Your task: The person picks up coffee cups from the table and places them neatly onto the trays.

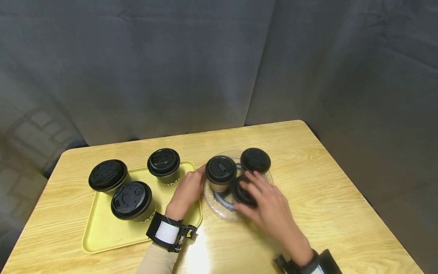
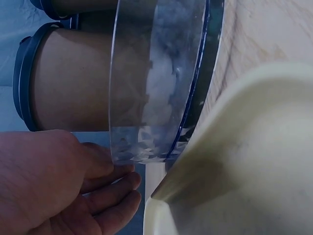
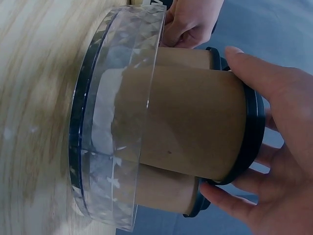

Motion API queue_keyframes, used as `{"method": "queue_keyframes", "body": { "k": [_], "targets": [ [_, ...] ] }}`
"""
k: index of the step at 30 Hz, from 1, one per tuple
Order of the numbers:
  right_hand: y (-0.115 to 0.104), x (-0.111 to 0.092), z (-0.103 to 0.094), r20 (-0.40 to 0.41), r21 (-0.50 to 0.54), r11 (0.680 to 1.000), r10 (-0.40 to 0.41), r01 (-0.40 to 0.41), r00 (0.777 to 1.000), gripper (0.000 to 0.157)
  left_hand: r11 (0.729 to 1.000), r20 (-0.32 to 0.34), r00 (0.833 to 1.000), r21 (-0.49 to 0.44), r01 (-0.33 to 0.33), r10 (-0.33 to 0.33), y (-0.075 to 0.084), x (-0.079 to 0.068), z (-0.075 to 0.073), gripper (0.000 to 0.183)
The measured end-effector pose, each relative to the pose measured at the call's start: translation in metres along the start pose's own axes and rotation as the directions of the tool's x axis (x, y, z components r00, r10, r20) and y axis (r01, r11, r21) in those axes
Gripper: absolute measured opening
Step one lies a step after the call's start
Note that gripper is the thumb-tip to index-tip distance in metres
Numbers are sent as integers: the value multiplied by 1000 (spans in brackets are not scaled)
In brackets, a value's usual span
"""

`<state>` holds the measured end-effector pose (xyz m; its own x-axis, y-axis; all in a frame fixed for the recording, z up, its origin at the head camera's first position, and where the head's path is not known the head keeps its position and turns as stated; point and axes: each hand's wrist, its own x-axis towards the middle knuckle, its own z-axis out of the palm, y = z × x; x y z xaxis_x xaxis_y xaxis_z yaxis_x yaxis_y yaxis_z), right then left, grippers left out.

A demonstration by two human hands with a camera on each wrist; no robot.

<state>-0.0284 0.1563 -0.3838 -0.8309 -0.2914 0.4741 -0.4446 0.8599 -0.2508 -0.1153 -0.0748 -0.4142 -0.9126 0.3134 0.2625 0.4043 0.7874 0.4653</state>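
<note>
My right hand (image 1: 270, 205) spreads round the black lid of the front coffee cup (image 3: 186, 122); its thumb lies on one side and the fingers pass behind the lid. That cup stands upright in a round clear plastic tray (image 1: 219, 211) with a faceted wall. Two more lidded cups share the tray: the left cup (image 1: 221, 170) and the back cup (image 1: 255, 160). My left hand (image 1: 186, 190) holds the tray's left rim, beside the left cup, with fingers partly hidden by the wall in the left wrist view.
A yellow rectangular tray (image 1: 113, 232) lies to the left, close to the clear one. On it stand three black-lidded cups: a far-left cup (image 1: 107, 175), a front cup (image 1: 133, 201) and a right cup (image 1: 164, 165). Grey curtains (image 1: 171, 76) hang behind the wooden table (image 1: 328, 198).
</note>
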Motion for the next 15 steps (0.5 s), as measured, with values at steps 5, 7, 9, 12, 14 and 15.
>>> {"method": "queue_keyframes", "body": {
  "k": [5,7,9,12,14,15],
  "targets": [
    [0,-2,0,1,-1,1000,1,-1,1000,62,1000,8,1000,2,-6,6,0,-1,1,23],
    [1,-3,-1,-6,1,1000,-2,2,1000,62,1000,9,1000,3,-9,9,1,-2,1,25],
    [1,-3,-1,-15,6,1000,-8,8,1000,62,1000,4,1000,9,-13,13,1,-2,1,25],
    [0,-2,-1,-28,11,1000,-19,20,999,61,1000,-8,1000,19,-14,14,2,-1,0,24],
    [-1,-1,-1,-28,6,1000,-26,26,999,60,1000,-12,1000,25,-12,12,2,-1,-1,24],
    [-1,-1,-1,-23,2,1000,-25,25,999,61,1000,-10,1000,22,-11,11,2,-2,-1,24]
  ]
}}
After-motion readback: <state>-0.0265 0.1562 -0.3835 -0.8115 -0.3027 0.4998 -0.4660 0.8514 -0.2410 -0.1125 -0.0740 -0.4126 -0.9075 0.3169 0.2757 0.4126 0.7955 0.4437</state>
